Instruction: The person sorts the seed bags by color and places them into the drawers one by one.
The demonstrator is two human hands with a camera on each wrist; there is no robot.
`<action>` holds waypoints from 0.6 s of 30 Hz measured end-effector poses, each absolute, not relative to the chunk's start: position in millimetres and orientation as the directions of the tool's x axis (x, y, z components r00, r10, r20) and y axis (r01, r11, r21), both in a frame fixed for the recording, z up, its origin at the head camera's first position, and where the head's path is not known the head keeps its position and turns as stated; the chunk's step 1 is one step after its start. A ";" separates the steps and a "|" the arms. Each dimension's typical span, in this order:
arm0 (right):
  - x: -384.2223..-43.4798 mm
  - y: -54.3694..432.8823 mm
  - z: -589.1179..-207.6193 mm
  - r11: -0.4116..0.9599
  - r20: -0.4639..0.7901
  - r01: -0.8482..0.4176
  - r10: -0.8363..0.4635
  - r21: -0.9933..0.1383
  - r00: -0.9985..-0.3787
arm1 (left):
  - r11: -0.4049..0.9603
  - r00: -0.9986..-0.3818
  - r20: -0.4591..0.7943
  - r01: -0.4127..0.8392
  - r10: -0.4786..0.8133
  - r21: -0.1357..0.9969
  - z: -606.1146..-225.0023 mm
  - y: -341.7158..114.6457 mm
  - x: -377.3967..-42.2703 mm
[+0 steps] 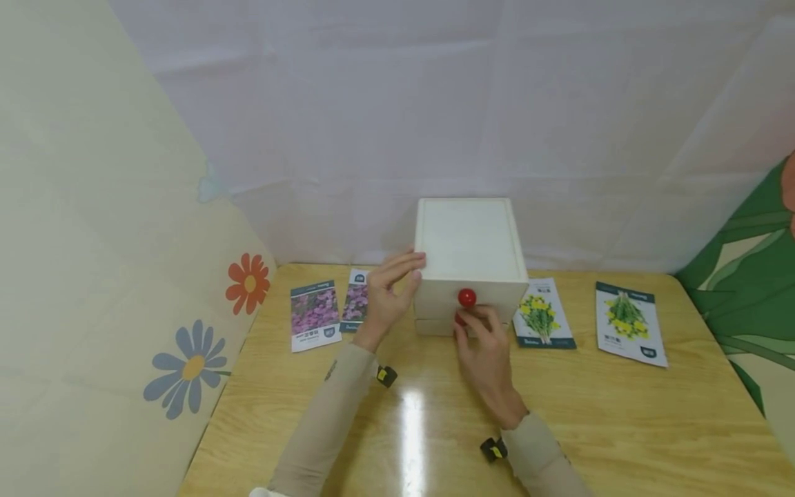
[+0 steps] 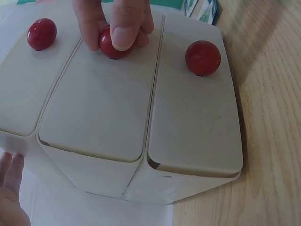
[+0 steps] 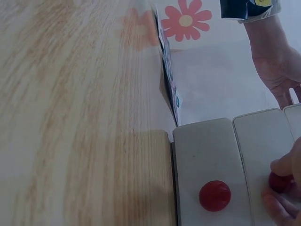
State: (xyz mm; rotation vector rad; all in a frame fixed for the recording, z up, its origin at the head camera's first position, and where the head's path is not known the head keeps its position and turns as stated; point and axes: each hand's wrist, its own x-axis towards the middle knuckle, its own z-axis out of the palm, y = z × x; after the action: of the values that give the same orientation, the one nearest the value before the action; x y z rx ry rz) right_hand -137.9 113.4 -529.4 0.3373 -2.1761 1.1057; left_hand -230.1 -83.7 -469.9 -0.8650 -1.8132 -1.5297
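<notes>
A small white drawer cabinet (image 1: 470, 238) stands at the back of the table, its front carrying three stacked drawers with round red knobs. My right hand (image 1: 487, 355) pinches the middle drawer's knob (image 2: 110, 44) between thumb and fingers. Against the cabinet's left side, near the top edge, my left hand (image 1: 386, 293) rests with its fingers extended. The top knob (image 1: 467, 297) and the bottom knob (image 3: 215, 196) are untouched. All three drawer fronts look closed and flush in the left wrist view.
Purple-flower seed packets (image 1: 315, 315) lie left of the cabinet, one partly behind the left hand. To the right lie two yellow-flower packets, one next to the cabinet (image 1: 546, 314) and one farther off (image 1: 631, 323). A pale cloth wall (image 1: 435, 103) rises behind the wooden table (image 1: 621, 428).
</notes>
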 end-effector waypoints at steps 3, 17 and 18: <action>-136.2 113.4 -528.5 0.605 0.651 -0.491 0.062 -0.627 -0.756 | 0.119 -0.602 0.793 0.797 0.091 0.592 -470.1 -83.8 -229.9; -131.7 114.0 -529.9 0.602 0.676 -0.512 0.063 -0.613 -0.734 | 0.123 -0.610 0.787 0.791 0.091 0.599 -468.3 -83.3 -229.2; -131.3 113.9 -529.9 0.602 0.677 -0.513 0.064 -0.612 -0.733 | 0.126 -0.610 0.787 0.791 0.091 0.598 -468.6 -83.4 -229.4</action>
State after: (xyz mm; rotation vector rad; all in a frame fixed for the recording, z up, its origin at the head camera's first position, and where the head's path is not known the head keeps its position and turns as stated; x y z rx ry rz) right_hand -131.3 113.9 -529.9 0.3530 -2.1563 1.1070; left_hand -229.4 -83.4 -468.6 -0.8515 -1.8187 -1.5315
